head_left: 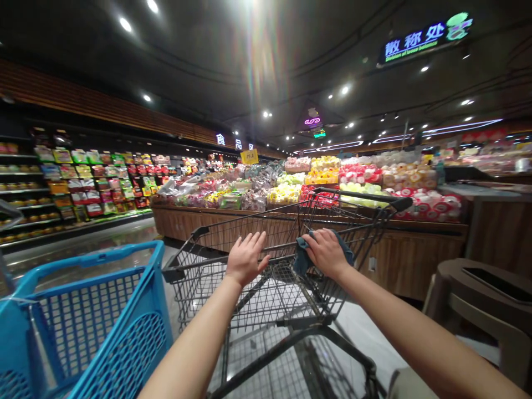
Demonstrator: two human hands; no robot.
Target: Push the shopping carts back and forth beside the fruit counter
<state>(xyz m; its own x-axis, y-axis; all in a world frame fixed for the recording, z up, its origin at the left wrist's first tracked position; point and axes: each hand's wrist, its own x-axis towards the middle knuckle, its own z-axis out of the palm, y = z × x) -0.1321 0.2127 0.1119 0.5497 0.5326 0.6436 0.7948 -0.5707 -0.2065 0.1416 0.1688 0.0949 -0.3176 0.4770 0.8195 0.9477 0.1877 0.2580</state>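
A black wire shopping cart (216, 233) stands straight ahead of me, tilted in the view. My left hand (245, 257) is at the bar of its folding child seat, fingers stretched out and apart, holding nothing. My right hand (326, 252) presses a dark blue cloth (302, 259) against the same bar, fingers closed over the cloth. The cart's basket holds nothing that I can see.
A blue plastic cart (103, 321) stands close at my left. A wooden display counter (419, 249) piled with wrapped sweets runs behind the cart. Shelves of packaged goods (91, 183) line the far left wall. A brown plastic stool (477, 305) sits at right.
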